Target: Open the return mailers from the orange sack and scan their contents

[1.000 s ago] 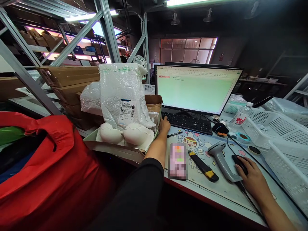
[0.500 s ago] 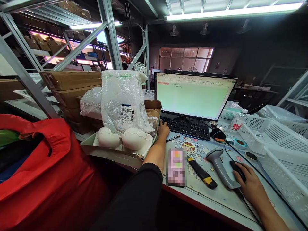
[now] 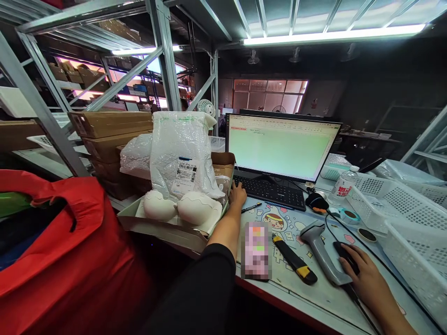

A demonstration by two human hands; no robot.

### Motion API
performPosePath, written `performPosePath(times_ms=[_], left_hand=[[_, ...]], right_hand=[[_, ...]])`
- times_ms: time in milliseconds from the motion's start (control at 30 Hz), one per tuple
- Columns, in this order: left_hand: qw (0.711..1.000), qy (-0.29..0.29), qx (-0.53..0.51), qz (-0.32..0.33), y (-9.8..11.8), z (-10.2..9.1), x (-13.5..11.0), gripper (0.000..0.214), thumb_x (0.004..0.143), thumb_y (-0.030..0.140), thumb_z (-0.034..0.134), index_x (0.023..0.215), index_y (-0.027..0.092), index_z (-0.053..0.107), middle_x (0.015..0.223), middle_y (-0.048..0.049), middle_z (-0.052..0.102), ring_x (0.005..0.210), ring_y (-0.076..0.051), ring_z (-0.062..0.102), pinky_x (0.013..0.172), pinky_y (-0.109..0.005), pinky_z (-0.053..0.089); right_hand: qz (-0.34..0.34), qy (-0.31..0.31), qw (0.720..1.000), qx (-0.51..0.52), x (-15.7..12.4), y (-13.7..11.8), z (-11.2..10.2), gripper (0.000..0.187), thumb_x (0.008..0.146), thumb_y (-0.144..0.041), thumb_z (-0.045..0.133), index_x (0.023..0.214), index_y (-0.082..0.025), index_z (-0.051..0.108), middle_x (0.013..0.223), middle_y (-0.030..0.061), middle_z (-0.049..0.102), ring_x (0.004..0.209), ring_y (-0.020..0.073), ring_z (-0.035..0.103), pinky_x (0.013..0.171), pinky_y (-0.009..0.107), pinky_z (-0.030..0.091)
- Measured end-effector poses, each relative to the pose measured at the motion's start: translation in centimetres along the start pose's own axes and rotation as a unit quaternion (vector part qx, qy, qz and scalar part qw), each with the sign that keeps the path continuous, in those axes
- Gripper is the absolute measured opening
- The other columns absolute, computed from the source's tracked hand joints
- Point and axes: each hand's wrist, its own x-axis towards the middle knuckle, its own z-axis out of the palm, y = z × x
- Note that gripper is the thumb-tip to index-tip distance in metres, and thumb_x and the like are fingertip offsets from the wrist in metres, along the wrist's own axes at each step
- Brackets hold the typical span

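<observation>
My left hand (image 3: 238, 194) reaches past the open box to the left end of the black keyboard (image 3: 275, 193), fingers stretched out over its keys and partly hidden. On the right, my right hand (image 3: 366, 270) is wrapped over a black computer mouse (image 3: 345, 256). A grey barcode scanner (image 3: 323, 256) lies just left of the mouse, its cable running under that hand. Behind the keyboard stands a lit monitor (image 3: 279, 146) with a mostly blank pale-green sheet. Beside my left forearm, the open box (image 3: 164, 230) holds a cream bra (image 3: 197, 208) and a labelled bubble-wrap pouch (image 3: 179, 139).
On the desk mat lie a blurred pink phone (image 3: 256, 251), a black-and-yellow utility knife (image 3: 295, 258) and a pen (image 3: 251, 208). White plastic baskets (image 3: 401, 195) and a bottle (image 3: 344, 184) stand at right. A red bag (image 3: 70, 260) and stacked cartons (image 3: 115, 125) fill the left.
The view has tipped slightly upward, so everything sits a little lower in the picture. Both hands stay where they were, on the keyboard and the mouse.
</observation>
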Motion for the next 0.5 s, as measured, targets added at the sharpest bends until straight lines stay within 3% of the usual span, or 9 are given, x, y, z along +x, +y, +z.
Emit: performPosePath(times_ms=[500], left_hand=[[1.0,0.004,-0.005,-0.012,-0.07,0.34,0.15,0.042,0.102,0.027,0.049,0.141,0.028,0.065,0.171,-0.0096,0.038,0.141,-0.037,0.056,0.107,-0.048,0.057]], right_hand=[[-0.022,-0.005,0.999,0.033,0.1,0.34,0.38,0.061,0.101,-0.068,0.045,0.141,-0.027,0.066,0.15,0.0121,0.059,0.137,0.0378,0.059,0.121,0.063,0.045]])
